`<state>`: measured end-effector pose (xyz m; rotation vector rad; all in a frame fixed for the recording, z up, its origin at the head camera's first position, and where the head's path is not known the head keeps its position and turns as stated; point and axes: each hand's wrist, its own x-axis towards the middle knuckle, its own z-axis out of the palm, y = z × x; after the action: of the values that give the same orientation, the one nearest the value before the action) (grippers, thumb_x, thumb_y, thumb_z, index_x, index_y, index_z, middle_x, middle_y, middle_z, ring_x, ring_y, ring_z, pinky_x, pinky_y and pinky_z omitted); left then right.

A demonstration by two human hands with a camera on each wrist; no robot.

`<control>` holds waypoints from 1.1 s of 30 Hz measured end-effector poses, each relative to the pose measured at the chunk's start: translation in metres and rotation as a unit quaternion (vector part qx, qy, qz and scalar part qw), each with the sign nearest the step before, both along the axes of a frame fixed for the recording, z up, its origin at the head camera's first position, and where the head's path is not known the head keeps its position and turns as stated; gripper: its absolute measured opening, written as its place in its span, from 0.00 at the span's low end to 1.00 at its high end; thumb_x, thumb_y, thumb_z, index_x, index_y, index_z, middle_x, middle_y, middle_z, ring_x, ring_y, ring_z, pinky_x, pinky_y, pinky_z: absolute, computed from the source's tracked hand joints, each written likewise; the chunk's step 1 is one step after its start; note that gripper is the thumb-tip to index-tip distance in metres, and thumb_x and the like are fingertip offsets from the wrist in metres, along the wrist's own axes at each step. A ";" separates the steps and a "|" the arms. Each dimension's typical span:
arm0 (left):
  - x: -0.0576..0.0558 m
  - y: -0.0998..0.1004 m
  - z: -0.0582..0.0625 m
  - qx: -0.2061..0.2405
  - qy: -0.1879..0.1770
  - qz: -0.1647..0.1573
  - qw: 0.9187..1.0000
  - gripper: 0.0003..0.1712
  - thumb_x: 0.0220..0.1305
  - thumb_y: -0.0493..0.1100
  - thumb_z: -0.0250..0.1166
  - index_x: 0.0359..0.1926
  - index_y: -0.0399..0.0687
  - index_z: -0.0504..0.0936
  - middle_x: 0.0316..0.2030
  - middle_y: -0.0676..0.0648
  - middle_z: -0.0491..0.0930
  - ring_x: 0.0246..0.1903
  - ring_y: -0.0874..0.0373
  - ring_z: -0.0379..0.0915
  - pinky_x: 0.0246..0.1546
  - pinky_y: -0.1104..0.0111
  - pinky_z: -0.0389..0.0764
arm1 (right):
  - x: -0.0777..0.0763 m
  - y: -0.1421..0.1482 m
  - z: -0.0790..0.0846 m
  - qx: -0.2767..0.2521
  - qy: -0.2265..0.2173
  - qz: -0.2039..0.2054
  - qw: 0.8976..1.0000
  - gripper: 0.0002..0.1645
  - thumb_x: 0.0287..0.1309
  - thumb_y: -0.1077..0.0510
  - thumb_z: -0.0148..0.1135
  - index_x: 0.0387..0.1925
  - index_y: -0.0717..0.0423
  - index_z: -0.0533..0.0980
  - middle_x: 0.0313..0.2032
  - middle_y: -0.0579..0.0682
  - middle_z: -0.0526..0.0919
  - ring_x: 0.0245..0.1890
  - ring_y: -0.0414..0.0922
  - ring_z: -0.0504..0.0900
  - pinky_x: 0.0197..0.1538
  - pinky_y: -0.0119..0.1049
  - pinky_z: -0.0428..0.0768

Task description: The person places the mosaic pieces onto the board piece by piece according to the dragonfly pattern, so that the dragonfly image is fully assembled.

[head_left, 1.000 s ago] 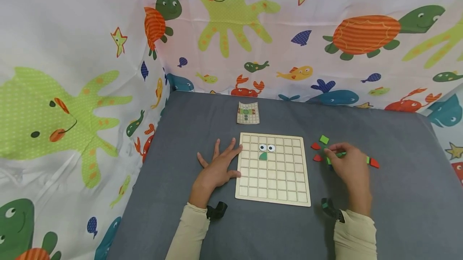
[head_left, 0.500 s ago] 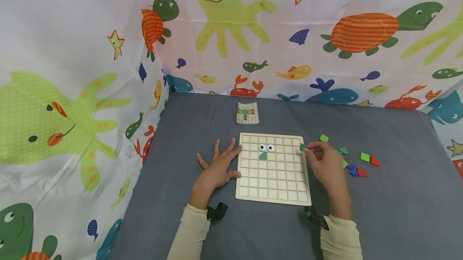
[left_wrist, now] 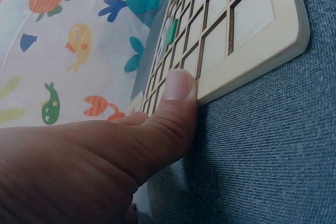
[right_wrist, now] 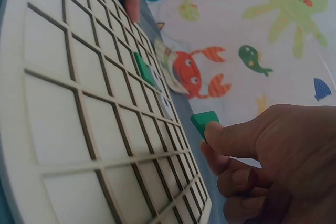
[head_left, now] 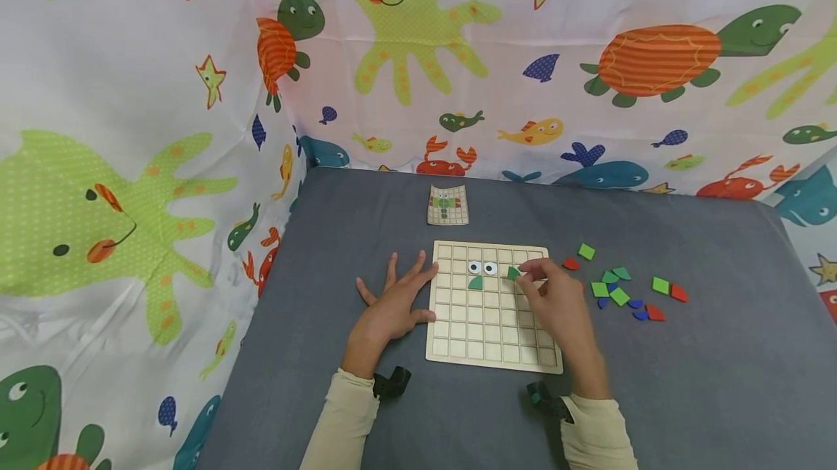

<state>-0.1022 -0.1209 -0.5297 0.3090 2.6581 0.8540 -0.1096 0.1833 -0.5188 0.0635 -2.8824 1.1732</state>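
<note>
My right hand (head_left: 559,301) pinches a green quarter-round tile (right_wrist: 205,123) between thumb and fingertips, held above the upper right part of the wooden grid board (head_left: 493,365). On the board lie two round eye tiles (head_left: 490,267) side by side, and under the left one sits another green quarter-round tile (head_left: 475,282). My left hand (head_left: 390,308) rests at the board's left edge with its fingers spread. In the left wrist view its thumb (left_wrist: 178,85) touches the board's rim.
Right of the board several loose tiles lie scattered: light green squares (head_left: 660,285), red quarter-rounds (head_left: 678,293), green ones (head_left: 620,273) and small blue pieces (head_left: 635,304). A small pattern card (head_left: 447,216) lies behind the board on the grey cloth (head_left: 366,216). A printed curtain (head_left: 418,56) stands behind.
My right hand has picked up the green quarter-round tile from the loose tiles and moved left with it over the board. The left hand has stayed in place.
</note>
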 end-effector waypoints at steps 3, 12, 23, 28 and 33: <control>0.000 0.000 0.000 0.000 0.000 0.000 1.000 0.53 0.62 0.53 0.74 0.84 0.70 0.58 0.85 0.58 0.43 0.83 0.42 0.18 0.63 0.21 0.12 | 0.000 -0.005 -0.002 -0.003 -0.004 0.009 1.000 0.12 0.72 0.57 0.68 0.53 0.55 0.82 0.40 0.52 0.87 0.24 0.44 0.78 0.21 0.36 0.73; 0.000 -0.001 0.000 0.005 0.004 -0.003 1.000 0.53 0.62 0.52 0.75 0.84 0.68 0.58 0.85 0.56 0.45 0.83 0.40 0.19 0.62 0.19 0.13 | 0.001 -0.013 -0.006 0.003 -0.007 0.018 1.000 0.13 0.72 0.55 0.69 0.55 0.50 0.84 0.39 0.51 0.88 0.23 0.44 0.76 0.21 0.36 0.70; 0.001 -0.001 -0.003 0.008 0.004 -0.002 1.000 0.53 0.63 0.52 0.75 0.84 0.68 0.59 0.85 0.56 0.45 0.83 0.40 0.19 0.62 0.20 0.13 | 0.003 -0.024 -0.009 0.017 -0.007 0.025 1.000 0.12 0.71 0.53 0.70 0.53 0.49 0.87 0.35 0.48 0.88 0.22 0.40 0.79 0.20 0.35 0.72; 0.001 0.000 -0.003 0.009 0.004 -0.002 1.000 0.53 0.63 0.53 0.75 0.84 0.69 0.58 0.85 0.56 0.44 0.83 0.41 0.19 0.62 0.20 0.12 | 0.004 -0.026 -0.012 0.014 0.000 0.031 0.999 0.12 0.70 0.54 0.71 0.52 0.51 0.87 0.35 0.48 0.88 0.25 0.40 0.80 0.22 0.35 0.73; 0.001 -0.001 -0.003 0.009 0.005 -0.001 1.000 0.53 0.62 0.53 0.75 0.84 0.70 0.58 0.85 0.57 0.44 0.83 0.41 0.18 0.62 0.20 0.12 | 0.003 -0.027 -0.014 0.017 0.003 0.029 0.999 0.12 0.70 0.54 0.71 0.50 0.53 0.88 0.35 0.48 0.88 0.29 0.42 0.84 0.29 0.37 0.78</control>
<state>-0.1016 -0.1217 -0.5329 0.3223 2.6609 0.8777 -0.1070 0.1561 -0.5327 0.1524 -2.9149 1.1295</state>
